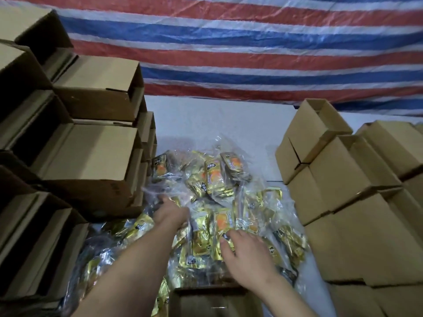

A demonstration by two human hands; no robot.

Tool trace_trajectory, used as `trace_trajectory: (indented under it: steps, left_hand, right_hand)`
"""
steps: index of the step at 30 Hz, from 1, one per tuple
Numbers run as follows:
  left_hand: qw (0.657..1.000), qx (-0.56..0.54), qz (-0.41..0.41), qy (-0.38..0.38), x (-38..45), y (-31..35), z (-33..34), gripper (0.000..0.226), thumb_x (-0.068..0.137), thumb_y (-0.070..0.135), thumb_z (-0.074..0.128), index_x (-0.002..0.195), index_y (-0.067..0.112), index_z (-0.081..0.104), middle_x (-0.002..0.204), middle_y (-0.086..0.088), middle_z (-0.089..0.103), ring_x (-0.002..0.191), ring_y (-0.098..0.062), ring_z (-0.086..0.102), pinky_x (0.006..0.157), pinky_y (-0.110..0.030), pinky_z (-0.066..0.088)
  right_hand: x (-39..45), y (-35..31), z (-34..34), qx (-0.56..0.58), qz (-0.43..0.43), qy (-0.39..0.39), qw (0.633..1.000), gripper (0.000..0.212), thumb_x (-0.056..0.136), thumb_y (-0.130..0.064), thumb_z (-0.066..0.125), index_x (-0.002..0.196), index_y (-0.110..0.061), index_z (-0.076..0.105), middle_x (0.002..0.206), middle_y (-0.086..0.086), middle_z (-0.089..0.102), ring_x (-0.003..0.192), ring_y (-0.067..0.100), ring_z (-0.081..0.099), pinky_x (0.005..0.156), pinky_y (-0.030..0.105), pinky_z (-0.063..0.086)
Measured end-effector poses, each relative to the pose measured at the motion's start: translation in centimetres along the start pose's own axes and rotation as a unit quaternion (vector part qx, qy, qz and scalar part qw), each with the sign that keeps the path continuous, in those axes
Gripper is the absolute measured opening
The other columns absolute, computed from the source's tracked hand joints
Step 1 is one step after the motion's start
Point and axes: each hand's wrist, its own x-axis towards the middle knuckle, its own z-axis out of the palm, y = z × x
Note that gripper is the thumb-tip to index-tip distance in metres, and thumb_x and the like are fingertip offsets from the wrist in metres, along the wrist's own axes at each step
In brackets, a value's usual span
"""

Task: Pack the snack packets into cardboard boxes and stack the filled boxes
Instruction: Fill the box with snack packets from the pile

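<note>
Striped tarp (251,42) across the whole top of the frame, red, white, blue.
Stack of open cardboard boxes (91,154) down the left edge, mouths toward the camera; interiors dark, contents not readable.
Stack of closed boxes (343,202) along the right edge; whether filled, cannot tell.
Heap of snack packets (212,179) at centre frame on the white table (206,117), gold wrappers bundled in clear plastic bags.
One open box (210,300) at bottom centre, just below the heap; inside in shadow, contents not visible.
Left hand (170,213) at centre, reaching into the heap, fingers buried in clear plastic; grip likely but not confirmed.
Right hand (246,250) at lower centre-right, fingers spread, resting flat on packets.
Risks, judged: slick plastic may slip from the grasp; dragging one bundle may snag others and spill packets off the near edge; an elbow may nudge the left stack.
</note>
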Motion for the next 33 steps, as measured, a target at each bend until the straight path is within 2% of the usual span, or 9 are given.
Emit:
trace_trajectory:
  steps: [5,11,14,18,20,24,26,28,33]
  left_hand:
    - [0.989,-0.139,-0.043,0.005,-0.1,-0.1,0.0,0.104,0.087,0.035,0.073,0.157,0.015,-0.002,0.147,-0.028,0.04,0.126,-0.044,0.05,0.094,-0.048,0.052]
    - [0.972,-0.205,0.101,0.048,-5.2,0.4,-2.8,0.089,0.087,0.033,0.073,0.156,0.016,0.02,0.147,-0.012,0.048,0.127,-0.035,0.054,0.102,-0.049,0.049]
    - [0.939,-0.257,0.218,0.062,-9.1,0.4,-5.0,0.085,0.085,0.027,0.071,0.154,0.022,0.023,0.148,-0.008,0.047,0.13,-0.032,0.051,0.104,-0.054,0.047]
    - [0.899,-0.29,0.314,0.089,-14.6,1.1,-8.5,0.095,0.083,0.037,0.071,0.158,0.033,0.011,0.163,0.008,0.021,0.15,-0.013,0.021,0.122,-0.043,0.025]
    - [0.882,-0.308,0.351,0.064,-17.0,1.7,-9.9,0.092,0.08,0.045,0.069,0.155,0.039,0.015,0.161,0.007,0.026,0.146,-0.015,0.03,0.115,-0.043,0.039]
    - [0.873,-0.267,0.407,0.03,-20.4,2.0,-11.8,0.085,0.077,0.053,0.058,0.152,0.03,0.027,0.153,0.01,0.031,0.126,-0.006,0.047,0.082,-0.005,0.048]
    - [0.874,-0.248,0.419,-0.004,-21.3,1.7,-12.3,0.087,0.079,0.057,0.058,0.155,0.034,0.022,0.158,0.016,0.025,0.128,-0.009,0.051,0.089,-0.025,0.056]
    - [0.883,-0.185,0.431,0.023,-22.2,1.4,-12.7,0.089,0.08,0.069,0.05,0.157,0.034,0.02,0.162,0.017,0.023,0.14,-0.004,0.037,0.115,-0.036,0.038]
    - [0.855,-0.149,0.423,0.262,-23.3,1.2,-14.4,0.058,0.091,0.052,0.06,0.14,0.024,0.045,0.126,0.008,0.057,0.112,-0.01,0.055,0.095,-0.029,0.048]
  right_hand:
    - [0.5,0.2,-0.6,0.025,0.001,0.0,1.0,0.054,0.099,-0.056,0.022,0.12,-0.026,0.062,0.11,-0.01,0.066,0.102,0.01,0.06,0.097,0.036,0.047]
    - [2.2,-0.7,-2.6,0.196,0.037,0.013,0.98,0.022,0.103,-0.048,0.04,0.099,-0.035,0.058,0.091,-0.018,0.062,0.084,-0.003,0.059,0.074,0.023,0.05]
    - [3.6,-2.5,-3.9,0.355,0.079,-0.018,0.931,0.025,0.098,-0.054,0.048,0.118,-0.039,0.052,0.106,-0.027,0.056,0.101,-0.003,0.057,0.076,0.016,0.045]
    - [4.6,-4.9,-6.1,0.564,0.073,-0.075,0.819,0.087,0.074,-0.069,0.061,0.148,-0.033,0.036,0.138,-0.017,0.043,0.132,0.011,0.044,0.111,0.04,0.039]
    - [4.6,-6.0,-7.1,0.65,0.046,-0.111,0.75,0.089,0.075,-0.059,0.069,0.151,-0.027,0.037,0.15,-0.007,0.044,0.136,0.018,0.045,0.112,0.043,0.04]
    - [3.5,-7.3,-8.7,0.746,0.027,-0.123,0.654,0.063,0.084,-0.042,0.068,0.137,-0.009,0.055,0.129,0.019,0.065,0.113,0.032,0.064,0.1,0.053,0.051]
    - [3.1,-6.8,-9.1,0.772,0.027,-0.113,0.625,0.058,0.084,-0.044,0.068,0.13,-0.009,0.064,0.12,0.02,0.068,0.105,0.035,0.063,0.099,0.062,0.045]
    - [2.8,-5.9,-9.7,0.781,0.031,-0.124,0.612,0.052,0.08,-0.05,0.066,0.113,-0.011,0.076,0.105,0.016,0.073,0.091,0.031,0.071,0.081,0.049,0.059]
    - [1.5,-4.0,-9.8,0.764,0.02,-0.164,0.623,0.073,0.06,-0.06,0.084,0.11,-0.007,0.076,0.096,0.021,0.069,0.079,0.033,0.067,0.073,0.042,0.056]
